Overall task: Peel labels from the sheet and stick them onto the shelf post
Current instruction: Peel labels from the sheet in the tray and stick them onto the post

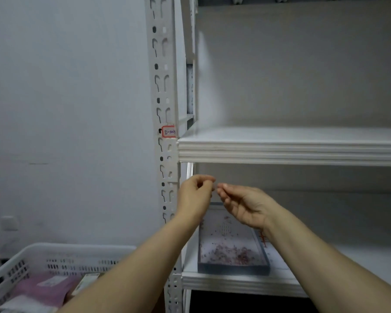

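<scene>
A pale wall (66,109) filled the left half of the view. To its right stood a white shelving unit, with an upper shelf (280,150) across the middle and a lower shelf (235,283) nearer the bottom. The slotted white shelf post (165,91) ran top to bottom at the unit's left front corner.

A white perforated basket (54,251) sat at the near left, with a pink packet (43,288) lying in it. On the lower shelf lay a shallow grey-rimmed tray (233,267), its floor scattered with small reddish scraps.

Both bare forearms reached up from the near edge, and the hands met just right of the post, between the two shelves. The left hand (195,195) had its fingers curled and its thumb and forefinger pinched together. The right hand (244,205) had bent fingers whose tips almost touched the left hand's. Anything held between them was too small and blurred to make out.

A white sheet (264,240) with red marks showed just right of the tray, partly hidden by the right wrist. One red-bordered label (168,131) with handwriting was stuck on the post, just above the upper shelf's edge.
</scene>
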The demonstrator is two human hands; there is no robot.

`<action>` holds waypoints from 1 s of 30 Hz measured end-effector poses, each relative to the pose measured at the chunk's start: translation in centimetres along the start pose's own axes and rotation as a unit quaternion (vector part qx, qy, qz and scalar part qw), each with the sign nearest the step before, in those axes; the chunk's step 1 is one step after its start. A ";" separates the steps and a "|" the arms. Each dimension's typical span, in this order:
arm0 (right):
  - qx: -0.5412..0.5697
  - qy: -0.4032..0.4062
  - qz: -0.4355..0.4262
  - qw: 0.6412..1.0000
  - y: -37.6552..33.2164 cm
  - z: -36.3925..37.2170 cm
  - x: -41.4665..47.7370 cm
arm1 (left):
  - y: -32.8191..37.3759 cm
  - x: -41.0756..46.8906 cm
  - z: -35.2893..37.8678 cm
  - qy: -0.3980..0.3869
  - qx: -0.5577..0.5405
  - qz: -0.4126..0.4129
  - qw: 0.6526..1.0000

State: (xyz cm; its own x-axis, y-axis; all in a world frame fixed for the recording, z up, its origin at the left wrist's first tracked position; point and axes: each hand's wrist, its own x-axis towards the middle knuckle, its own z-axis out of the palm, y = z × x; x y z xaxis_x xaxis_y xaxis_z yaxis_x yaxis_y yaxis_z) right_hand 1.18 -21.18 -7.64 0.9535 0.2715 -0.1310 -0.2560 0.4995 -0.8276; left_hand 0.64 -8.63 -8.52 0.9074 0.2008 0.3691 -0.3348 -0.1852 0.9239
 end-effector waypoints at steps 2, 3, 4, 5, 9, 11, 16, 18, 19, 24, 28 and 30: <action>-0.001 -0.003 0.017 1.000 0.1 -0.9 0.3 | -0.5 0.1 0.6 -0.009 -0.016 -0.037 0.999; -0.004 -0.003 0.026 1.000 0.2 -1.3 0.4 | -0.7 0.2 0.9 -0.012 -0.016 -0.049 0.999; -0.005 -0.002 0.033 0.999 0.2 -1.6 0.6 | -0.9 0.2 1.1 -0.014 -0.016 -0.059 0.998; -0.003 0.001 0.040 0.999 0.3 -2.0 0.7 | -1.1 0.3 1.3 -0.016 -0.015 -0.068 0.997; 0.022 0.011 0.070 0.997 0.3 -3.0 1.3 | -1.8 0.7 2.1 -0.022 0.015 -0.079 0.997; 0.029 0.018 0.085 0.996 0.2 -3.5 1.5 | -2.3 0.9 2.5 -0.046 0.035 -0.063 0.996; 0.011 0.043 0.122 0.992 -0.1 -4.5 1.9 | -3.6 1.5 3.5 -0.097 0.112 0.036 0.988; 0.018 0.056 0.130 0.990 -0.3 -4.8 2.0 | -4.1 1.8 3.9 -0.088 0.180 0.104 0.974; 0.025 0.063 0.134 0.989 -0.4 -5.0 2.1 | -4.3 1.9 4.0 -0.087 0.208 0.142 0.964; -0.018 0.094 0.126 0.987 -0.4 -6.2 3.2 | -5.3 2.4 5.1 -0.100 0.203 0.109 0.968; -0.195 0.116 0.069 0.971 0.5 -7.0 3.9 | -5.5 2.9 6.0 -0.108 0.165 -0.013 0.980; -0.265 0.149 0.022 0.952 0.9 -7.3 4.2 | -5.5 3.0 6.3 -0.110 0.176 -0.030 0.978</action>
State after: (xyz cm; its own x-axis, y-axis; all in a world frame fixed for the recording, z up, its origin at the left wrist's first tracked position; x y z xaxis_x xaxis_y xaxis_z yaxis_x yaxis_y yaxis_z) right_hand 6.13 -25.58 -12.89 0.9669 -0.0018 -0.2552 -0.2552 -0.0146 -0.9668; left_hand 6.77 -13.05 -13.13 0.9685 0.0166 0.2485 -0.2060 -0.5076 0.8366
